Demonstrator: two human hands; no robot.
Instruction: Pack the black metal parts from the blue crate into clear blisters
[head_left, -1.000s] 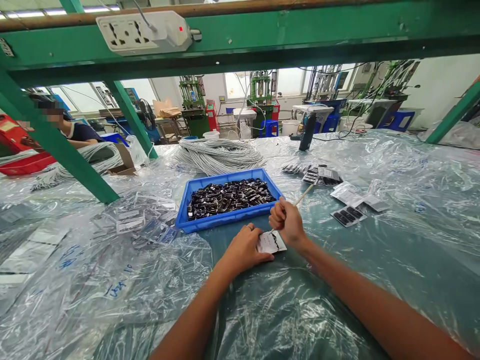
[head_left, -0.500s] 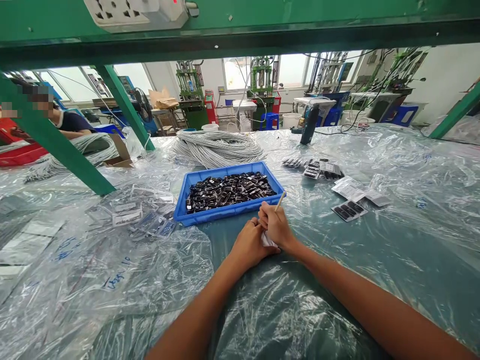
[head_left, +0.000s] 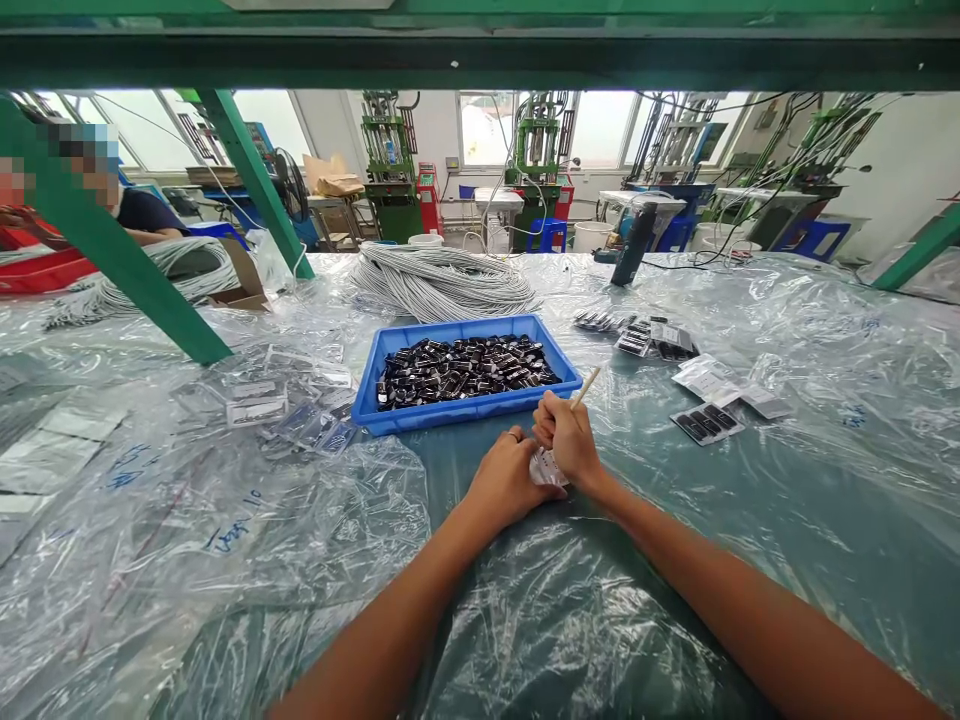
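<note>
In head view: pins the packet (head_left: 546, 470) down with left hand (head_left: 507, 476), between thumb and fingers; grips a stick (head_left: 588, 386) inside curled fingers of right hand (head_left: 568, 440), hiding its lower tip. Could skid the packet over slick plastic sheet (head_left: 577, 590) by pressing lightly, jab the thumb by misaiming, or knock the blue tray (head_left: 466, 409) just beyond the fingers.

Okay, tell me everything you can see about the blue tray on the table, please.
The blue tray is shallow and rectangular, with raised walls and a smooth, plastic-looking surface. It sits upright on the plastic-covered table, slightly skewed, just beyond the two hands. A loose heap of small, dark, shiny pieces hides most of its floor. Behind it lies a coil of grey cable. The right hand is close to its near right corner; whether they touch, I can't tell.
</note>
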